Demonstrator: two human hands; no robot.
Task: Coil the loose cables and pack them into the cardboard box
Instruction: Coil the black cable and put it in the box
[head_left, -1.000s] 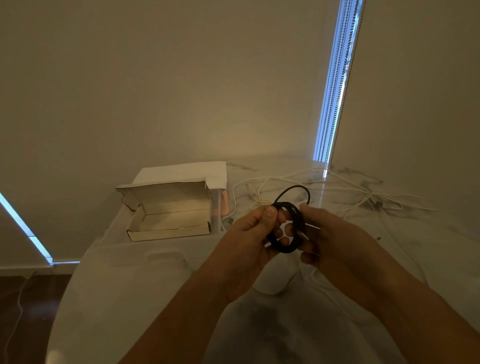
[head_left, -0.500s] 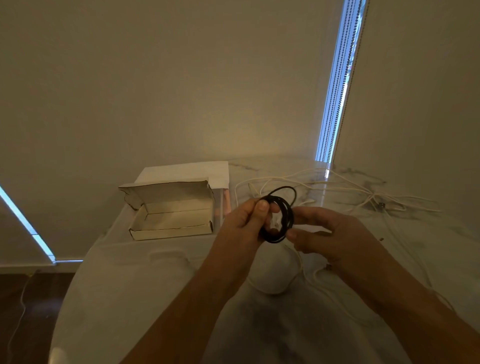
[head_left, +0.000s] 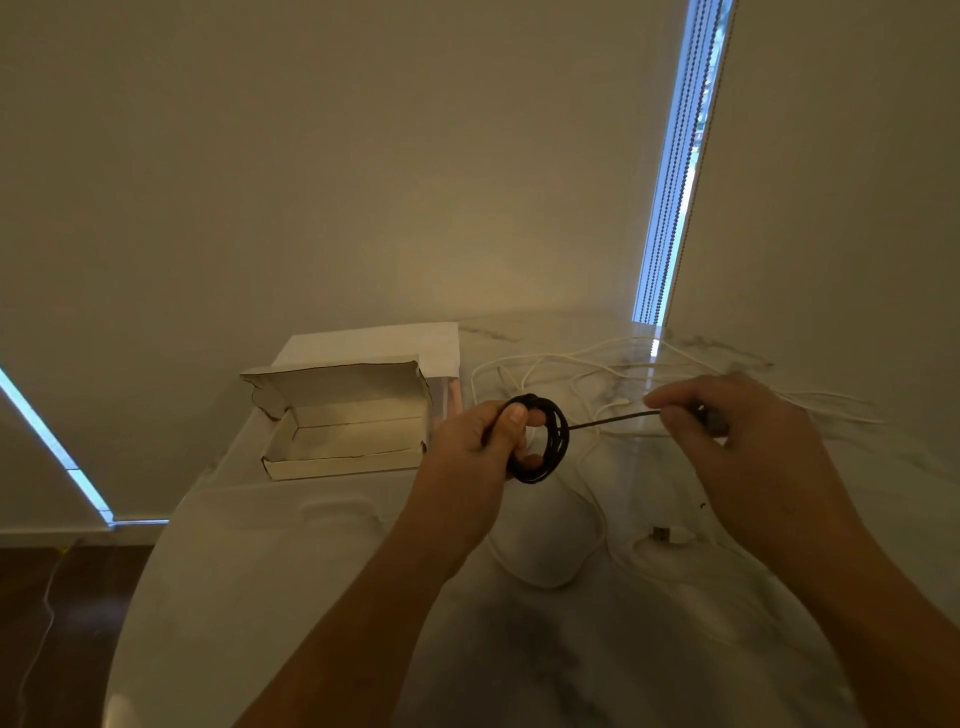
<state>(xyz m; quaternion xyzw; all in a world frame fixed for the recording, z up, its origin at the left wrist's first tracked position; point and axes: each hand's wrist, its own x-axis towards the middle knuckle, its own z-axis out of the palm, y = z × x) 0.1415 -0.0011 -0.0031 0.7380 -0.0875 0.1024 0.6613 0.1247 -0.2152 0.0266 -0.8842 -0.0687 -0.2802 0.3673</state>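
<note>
Black cable (head_left: 540, 441): a small coil of several loops is held upright above the table (head_left: 270, 582), with one straight tail drawn out to the right; the coil sits just right of the box and well clear of its opening.
Left hand (head_left: 485, 441): fingers and thumb are curled round the left side of the coil, the thumb pressed on the front of the loops; this is judged to be done so the turns are kept from springing apart.
Right hand (head_left: 727, 431): the tail is pinched between thumb and fingertips and pulled taut away from the coil, probably so that the end can be tightened or wrapped round the loops.
Cardboard box (head_left: 343, 426): it is placed open on the far left of the table, lid tilted back, within easy reach of the left hand; nothing can be seen inside it.
White cables (head_left: 587, 374): these are left loose and tangled across the table behind and below the hands, one plug end lying near the right wrist; none is coiled yet.
Stage, as judged: the first coil is being finished, and packing has not begun.
</note>
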